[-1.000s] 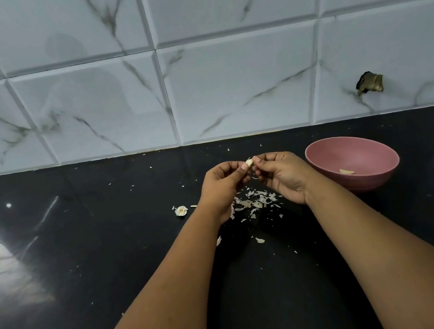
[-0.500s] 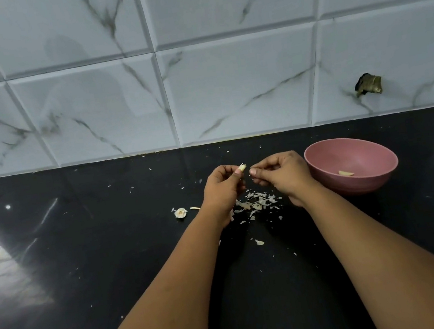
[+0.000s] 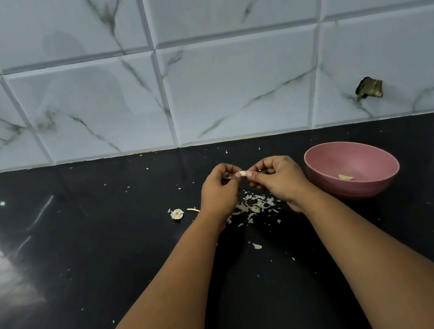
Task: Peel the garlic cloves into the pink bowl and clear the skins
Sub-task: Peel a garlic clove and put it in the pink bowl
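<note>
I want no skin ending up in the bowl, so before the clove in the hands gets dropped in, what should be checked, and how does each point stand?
1. Clove held: the garlic clove is pinched between the left hand and the right hand: ok.
2. Clove fully peeled: too small to see: cannot tell.
3. Pink bowl upright, beside the right hand: ok.
4. Bowl holds only peeled garlic: one pale piece lies inside; whether it carries skin: cannot tell.
5. Skins kept out of the bowl: the skin pile lies on the counter below the hands: ok.
6. Skins cleared: flakes scattered around: not ok.
</note>
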A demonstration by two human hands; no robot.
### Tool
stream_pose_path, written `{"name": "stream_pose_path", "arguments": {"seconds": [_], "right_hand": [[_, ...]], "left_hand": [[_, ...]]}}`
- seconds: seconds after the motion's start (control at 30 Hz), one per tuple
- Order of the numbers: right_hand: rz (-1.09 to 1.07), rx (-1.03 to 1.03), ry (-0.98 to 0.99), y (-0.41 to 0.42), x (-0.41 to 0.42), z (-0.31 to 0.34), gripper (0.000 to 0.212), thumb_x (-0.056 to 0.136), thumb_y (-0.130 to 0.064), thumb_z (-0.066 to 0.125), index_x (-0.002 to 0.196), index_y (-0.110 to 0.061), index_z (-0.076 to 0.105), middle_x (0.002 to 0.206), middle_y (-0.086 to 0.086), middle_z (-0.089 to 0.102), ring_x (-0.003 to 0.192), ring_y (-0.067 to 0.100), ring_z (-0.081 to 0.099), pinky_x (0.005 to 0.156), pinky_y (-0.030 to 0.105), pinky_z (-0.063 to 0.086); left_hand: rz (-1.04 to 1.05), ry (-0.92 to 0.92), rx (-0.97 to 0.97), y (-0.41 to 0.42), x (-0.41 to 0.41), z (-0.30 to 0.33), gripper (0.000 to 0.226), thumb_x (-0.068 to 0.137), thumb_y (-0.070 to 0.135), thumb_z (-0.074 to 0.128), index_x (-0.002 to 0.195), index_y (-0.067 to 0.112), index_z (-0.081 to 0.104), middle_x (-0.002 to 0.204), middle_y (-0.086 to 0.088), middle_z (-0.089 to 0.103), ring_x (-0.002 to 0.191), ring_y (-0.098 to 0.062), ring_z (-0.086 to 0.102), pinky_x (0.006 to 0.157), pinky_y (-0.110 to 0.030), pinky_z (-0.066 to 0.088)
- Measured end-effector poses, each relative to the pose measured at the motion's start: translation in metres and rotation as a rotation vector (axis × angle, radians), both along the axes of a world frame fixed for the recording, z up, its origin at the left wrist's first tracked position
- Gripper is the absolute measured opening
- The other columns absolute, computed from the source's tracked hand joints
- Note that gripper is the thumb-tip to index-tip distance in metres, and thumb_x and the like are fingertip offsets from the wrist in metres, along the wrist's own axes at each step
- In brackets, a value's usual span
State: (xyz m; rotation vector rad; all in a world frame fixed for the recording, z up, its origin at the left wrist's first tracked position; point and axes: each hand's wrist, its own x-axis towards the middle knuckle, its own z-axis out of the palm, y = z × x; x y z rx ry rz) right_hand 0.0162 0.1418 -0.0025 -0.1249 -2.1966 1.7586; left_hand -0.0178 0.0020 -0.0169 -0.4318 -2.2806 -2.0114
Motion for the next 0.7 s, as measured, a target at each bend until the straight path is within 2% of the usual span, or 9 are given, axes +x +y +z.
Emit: {"name": "stream_pose_path", "arguments": {"seconds": [0.13, 0.23, 0.37, 0.53, 0.7], "right_hand": [[0.030, -0.031, -0.045, -0.0019, -0.0013, -0.0004, 0.008, 0.090, -0.007, 0.066, 0.084, -0.011, 0.068, 0.066, 0.000, 0.068, 0.056, 0.003, 0.062, 0.052, 0.013, 0.047], [0.075, -0.054, -0.069, -0.0013, -0.0016, -0.0016, 0.014, 0.094, -0.007, 0.059, 0.084, -0.012, 0.067, 0.069, 0.002, 0.065, 0.061, 0.008, 0.058, 0.057, 0.017, 0.047], [0.124, -0.055, -0.097, -0.0020, -0.0015, -0.0026, 0.020, 0.098, -0.009, 0.053, 0.083, -0.011, 0.065, 0.070, 0.004, 0.061, 0.062, 0.010, 0.053, 0.061, 0.022, 0.044], [0.110, -0.062, -0.103, -0.0060, -0.0023, -0.0025, 0.020, 0.100, -0.011, 0.049, 0.086, -0.011, 0.064, 0.069, 0.001, 0.060, 0.058, 0.006, 0.053, 0.055, 0.018, 0.043], [0.080, -0.088, -0.082, -0.0039, -0.0033, -0.0030, 0.019, 0.101, -0.012, 0.047, 0.088, -0.011, 0.061, 0.076, 0.002, 0.061, 0.066, 0.009, 0.055, 0.057, 0.019, 0.044]], "left_hand": [[-0.021, -0.074, 0.059, 0.0012, 0.0002, 0.0025, 0.008, 0.096, 0.011, 0.060, 0.093, 0.011, 0.068, 0.076, -0.004, 0.061, 0.064, -0.014, 0.059, 0.064, -0.029, 0.053], [-0.069, -0.144, 0.126, 0.0008, 0.0013, 0.0031, 0.009, 0.096, 0.009, 0.060, 0.093, 0.007, 0.068, 0.084, -0.014, 0.066, 0.072, -0.019, 0.061, 0.071, -0.031, 0.054], [-0.141, -0.178, 0.194, 0.0001, 0.0041, 0.0046, 0.009, 0.096, 0.006, 0.059, 0.092, 0.006, 0.067, 0.080, -0.007, 0.068, 0.065, -0.007, 0.063, 0.060, -0.017, 0.050], [-0.095, -0.182, 0.217, 0.0022, 0.0054, 0.0054, 0.009, 0.095, 0.006, 0.060, 0.090, 0.008, 0.067, 0.082, -0.008, 0.067, 0.068, -0.010, 0.062, 0.060, -0.018, 0.051], [-0.072, -0.175, 0.231, 0.0007, 0.0059, 0.0060, 0.011, 0.095, 0.005, 0.061, 0.088, 0.010, 0.068, 0.076, -0.004, 0.064, 0.063, -0.007, 0.059, 0.059, -0.017, 0.051]]}}
